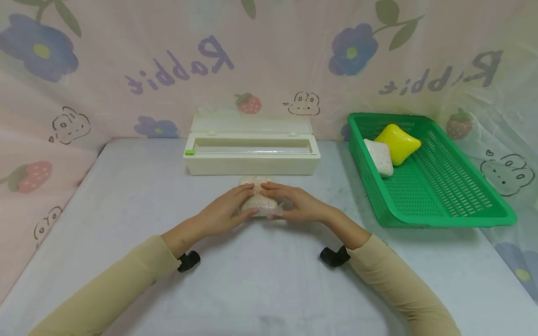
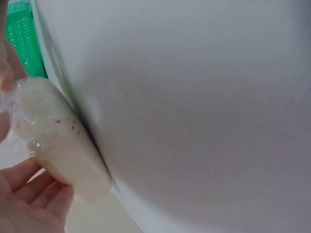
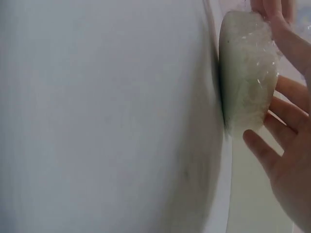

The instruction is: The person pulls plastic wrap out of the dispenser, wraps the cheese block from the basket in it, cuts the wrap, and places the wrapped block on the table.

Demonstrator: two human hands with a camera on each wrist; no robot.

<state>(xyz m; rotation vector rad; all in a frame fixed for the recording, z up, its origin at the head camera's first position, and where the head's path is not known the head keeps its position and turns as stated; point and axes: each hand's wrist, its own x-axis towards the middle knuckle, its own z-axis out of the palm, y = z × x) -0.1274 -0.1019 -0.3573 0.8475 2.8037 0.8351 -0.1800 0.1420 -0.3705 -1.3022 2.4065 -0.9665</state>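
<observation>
A pale, rounded block (image 1: 259,202) wrapped in clear cling film lies on the table in front of a white cling film dispenser (image 1: 252,165). In the left wrist view the block (image 2: 73,141) shows small red specks through the shiny film. From the left side my left hand (image 1: 224,207) holds it, fingers on top and thumb at the near edge. My right hand (image 1: 300,204) holds the opposite side, with loose film near its thumb. In the right wrist view its fingers (image 3: 289,111) are spread against the block. The fingers partly cover the block's top.
The dispenser's lid (image 1: 252,124) stands raised, a film roll (image 1: 252,150) inside and a green slider (image 1: 190,152) at its left end. On the right, a green basket (image 1: 445,219) holds a yellow cushion-shaped piece (image 1: 397,143) and a white speckled block (image 1: 379,157). A printed curtain hangs behind.
</observation>
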